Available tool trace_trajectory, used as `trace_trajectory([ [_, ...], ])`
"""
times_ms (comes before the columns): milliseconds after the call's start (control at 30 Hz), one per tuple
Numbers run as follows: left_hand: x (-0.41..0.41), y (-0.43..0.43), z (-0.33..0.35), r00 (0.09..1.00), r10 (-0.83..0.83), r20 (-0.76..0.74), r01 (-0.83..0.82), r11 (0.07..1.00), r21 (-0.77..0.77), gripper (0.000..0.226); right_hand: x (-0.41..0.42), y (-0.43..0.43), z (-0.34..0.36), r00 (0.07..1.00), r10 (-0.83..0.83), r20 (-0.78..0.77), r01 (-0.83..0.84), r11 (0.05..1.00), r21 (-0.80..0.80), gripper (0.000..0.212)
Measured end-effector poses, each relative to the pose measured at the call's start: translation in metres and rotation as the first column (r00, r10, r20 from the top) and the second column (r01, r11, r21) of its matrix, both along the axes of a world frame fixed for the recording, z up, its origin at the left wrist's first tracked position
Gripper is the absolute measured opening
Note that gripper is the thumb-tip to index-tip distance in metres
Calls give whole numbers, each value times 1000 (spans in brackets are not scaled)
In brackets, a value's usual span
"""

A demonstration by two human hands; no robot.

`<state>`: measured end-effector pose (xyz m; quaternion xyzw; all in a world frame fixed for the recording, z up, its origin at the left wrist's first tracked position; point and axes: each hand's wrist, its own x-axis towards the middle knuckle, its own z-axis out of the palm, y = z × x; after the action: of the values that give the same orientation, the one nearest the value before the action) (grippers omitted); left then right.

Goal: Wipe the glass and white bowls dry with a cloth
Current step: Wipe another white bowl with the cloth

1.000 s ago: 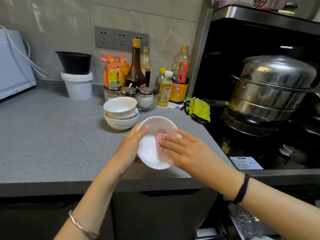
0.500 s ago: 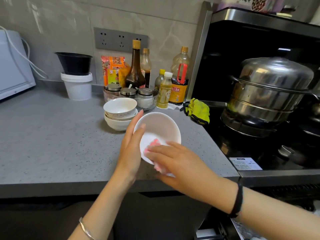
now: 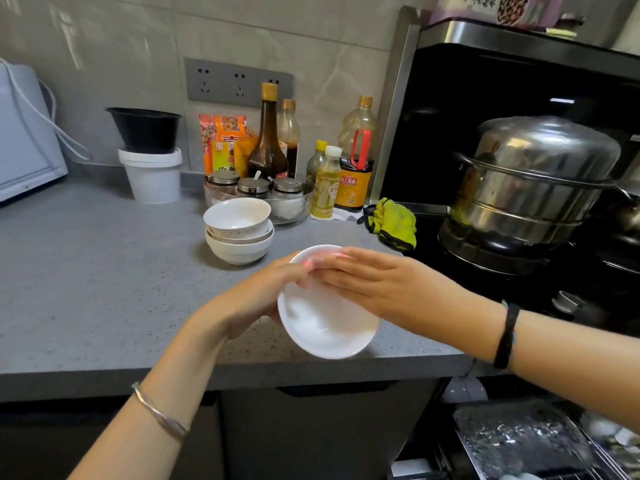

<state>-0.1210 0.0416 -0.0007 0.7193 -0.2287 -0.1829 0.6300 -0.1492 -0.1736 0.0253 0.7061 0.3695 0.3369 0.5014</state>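
left hand grips white bowl | right hand straight-fingered, covering pink cloth | 3 stacked bowls behind white bowl

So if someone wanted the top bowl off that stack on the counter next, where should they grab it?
Probably by its rim, coming from above on the near side. The top bowl sits upright, nested in the bowls below, so only its rim and upper wall stand clear. The spice jars stand close behind it, so the near side looks easier.
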Motion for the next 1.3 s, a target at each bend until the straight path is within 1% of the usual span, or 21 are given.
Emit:
trace_trajectory([
  [67, 0, -1, -4, 997, 76, -17, -77, 994, -75, 38, -8, 7, -17, 988, 35, -149, 3, 970, 245, 65],
  [167, -5, -8, -7, 980, 199, -18, -199, 964, -176, 22, -27, 23, -40, 927, 119, -355, 95, 843, 530, 60],
  [233, -9, -15, -8, 965, 255, -54, -260, 933, -248, 21, -38, 36, -42, 842, 233, -486, 191, 715, 673, 57],
  [267, -11, -18, -9, 962, 258, -88, -273, 925, -266, 22, -39, 41, -42, 817, 262, -514, 219, 683, 697, 60],
  [300, -12, -21, -10, 960, 251, -126, -277, 922, -270, 23, -38, 45, -41, 817, 246, -521, 233, 686, 689, 66],
  [400, -12, -21, -11, 946, 257, -198, -304, 914, -268, 28, -25, 46, -43, 878, 62, -475, 271, 753, 600, 82],
  [500, -11, -19, -8, 941, 285, -181, -329, 895, -300, 27, -20, 47, -37, 889, -64, -453, 350, 735, 581, 77],
  [567, -12, -19, -8, 927, 326, -186, -371, 871, -321, 24, -24, 52, -32, 891, -58, -451, 345, 732, 588, 62],
  [633, -12, -20, -10, 915, 353, -195, -400, 855, -329, 22, -29, 57, -31, 885, 51, -462, 292, 712, 639, 39],
  [667, -12, -20, -9, 914, 356, -197, -403, 854, -328, 23, -29, 58, -31, 851, 126, -510, 292, 694, 658, 32],
  [700, -12, -20, -9, 916, 347, -202, -396, 860, -322, 25, -27, 57, -32, 804, 183, -565, 307, 688, 658, 33],
  [733, -12, -21, -7, 921, 332, -203, -382, 870, -312, 27, -24, 54, -33, 796, 207, -569, 293, 690, 662, 39],
  [767, -11, -21, -7, 928, 315, -199, -364, 880, -306, 28, -19, 51, -35, 823, 188, -536, 269, 702, 660, 49],
  [833, -9, -20, -6, 939, 294, -177, -336, 892, -301, 27, -12, 44, -37, 892, 62, -447, 270, 719, 640, 64],
  [933, -10, -19, -6, 941, 292, -170, -330, 904, -271, 26, -15, 48, -41, 892, -65, -447, 366, 686, 629, 66],
  [1000, -11, -20, -8, 934, 301, -191, -345, 899, -269, 25, -18, 53, -45, 891, -70, -448, 367, 691, 623, 65],
  [1067, -13, -21, -10, 925, 316, -211, -366, 890, -272, 22, -21, 55, -50, 889, -41, -456, 351, 700, 622, 57],
  [1133, -14, -20, -10, 923, 316, -218, -367, 893, -261, 22, -28, 58, -41, 846, 36, -532, 385, 651, 655, 48],
  [1200, -14, -17, -8, 926, 291, -239, -350, 901, -257, 24, -38, 62, -23, 808, 106, -580, 427, 574, 699, 28],
  [1233, -14, -16, -7, 930, 266, -252, -330, 907, -261, 26, -40, 61, -14, 771, 103, -628, 490, 535, 689, 21],
  [1300, -13, -12, -4, 944, 205, -258, -276, 920, -277, 35, -39, 55, -3, 691, 206, -693, 564, 445, 695, 25],
])
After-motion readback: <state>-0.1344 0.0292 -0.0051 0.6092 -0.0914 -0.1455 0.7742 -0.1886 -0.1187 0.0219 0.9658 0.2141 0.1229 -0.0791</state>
